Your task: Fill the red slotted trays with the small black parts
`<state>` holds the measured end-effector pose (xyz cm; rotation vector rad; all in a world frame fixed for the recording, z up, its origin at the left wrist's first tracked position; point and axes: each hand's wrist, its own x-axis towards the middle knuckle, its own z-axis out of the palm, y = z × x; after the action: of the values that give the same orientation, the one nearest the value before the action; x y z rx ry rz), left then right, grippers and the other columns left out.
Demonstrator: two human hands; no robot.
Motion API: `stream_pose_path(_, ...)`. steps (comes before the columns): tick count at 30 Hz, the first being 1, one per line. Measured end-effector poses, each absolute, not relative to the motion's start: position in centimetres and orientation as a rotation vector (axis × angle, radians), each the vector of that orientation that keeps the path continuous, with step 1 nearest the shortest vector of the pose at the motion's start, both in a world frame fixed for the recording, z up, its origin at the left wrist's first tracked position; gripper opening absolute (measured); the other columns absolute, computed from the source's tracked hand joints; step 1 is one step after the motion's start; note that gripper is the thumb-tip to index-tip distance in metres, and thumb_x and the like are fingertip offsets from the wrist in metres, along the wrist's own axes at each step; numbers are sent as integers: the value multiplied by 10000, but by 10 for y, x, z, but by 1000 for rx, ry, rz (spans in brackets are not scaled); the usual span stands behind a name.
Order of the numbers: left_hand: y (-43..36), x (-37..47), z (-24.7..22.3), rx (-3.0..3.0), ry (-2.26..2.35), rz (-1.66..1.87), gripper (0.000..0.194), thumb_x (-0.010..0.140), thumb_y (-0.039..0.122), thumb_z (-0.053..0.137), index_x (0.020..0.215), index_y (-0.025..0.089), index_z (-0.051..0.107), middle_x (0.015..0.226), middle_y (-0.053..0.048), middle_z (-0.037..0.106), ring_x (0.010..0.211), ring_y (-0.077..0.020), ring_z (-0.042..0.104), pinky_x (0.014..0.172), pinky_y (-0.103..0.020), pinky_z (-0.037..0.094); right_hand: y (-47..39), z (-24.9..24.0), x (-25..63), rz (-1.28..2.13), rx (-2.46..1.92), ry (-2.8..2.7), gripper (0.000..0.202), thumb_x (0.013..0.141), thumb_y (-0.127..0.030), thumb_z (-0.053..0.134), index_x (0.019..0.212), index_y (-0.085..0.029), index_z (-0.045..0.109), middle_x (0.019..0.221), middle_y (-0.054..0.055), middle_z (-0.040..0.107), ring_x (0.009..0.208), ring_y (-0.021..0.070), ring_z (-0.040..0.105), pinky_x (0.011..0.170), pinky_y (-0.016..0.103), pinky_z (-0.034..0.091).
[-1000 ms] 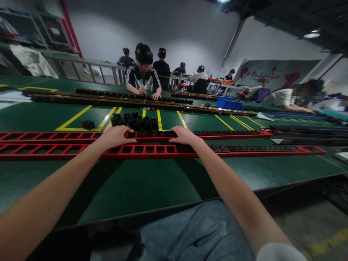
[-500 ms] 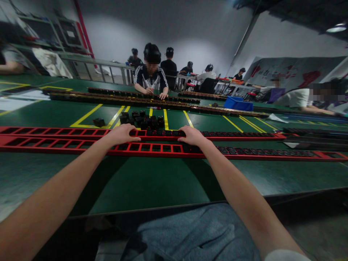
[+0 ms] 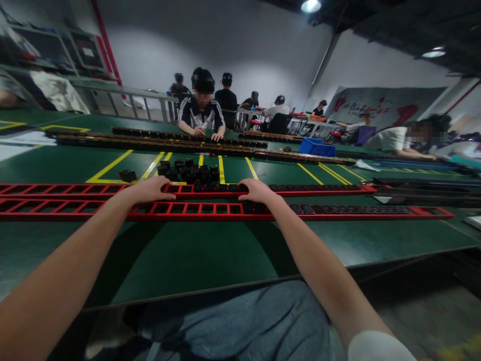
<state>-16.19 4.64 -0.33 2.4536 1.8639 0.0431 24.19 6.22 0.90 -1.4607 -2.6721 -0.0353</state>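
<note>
"What's nearest the counter's (image 3: 225, 260) front edge?"
"The nearer red frame (image 3: 195, 217): black inserts (image 3: 338, 210) fill its right stretch; slots further left look unfilled."
"And the hands?"
"Left hand (image 3: 150, 189) and right hand (image 3: 257, 190) have fingers curled round the farther red frame (image 3: 210, 195), likewise part-filled, I'd judge."
"Behind that?"
"Loose black blocks (image 3: 191, 173), 1 stray block (image 3: 128, 175) leftward, yellow lines (image 3: 221, 170), a blue bin (image 3: 319, 148)."
"Far edge?"
"1 co-worker (image 3: 203, 113) leaning in, others behind, then a grey wall (image 3: 240, 40)."
</note>
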Motion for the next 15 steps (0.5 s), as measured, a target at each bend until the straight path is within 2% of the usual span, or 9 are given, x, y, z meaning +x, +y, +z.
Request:
stream_pose_path(5, 50, -177, -6, 2413, 1935, -11, 562, 901, 596, 542, 1268, 173, 585, 1321, -136, 613, 1181, -327, 566, 906, -446, 463, 63, 6, 240, -108, -1509, -2644, 604, 868, -453, 694, 1370, -149, 552, 1300, 166, 636, 1196, 326, 598, 993, 430, 478)
stream_pose_path(15, 43, -177, -12, 2409, 1906, 81, 535, 964, 522, 486, 1346, 149, 517, 1411, -158, 550, 1258, -330, 478, 992, -486, 401, 64, 7, 238, -133, -1494, -2671, 560, 896, -432, 680, 1366, -156, 551, 1308, 167, 635, 1217, 318, 588, 1024, 423, 445)
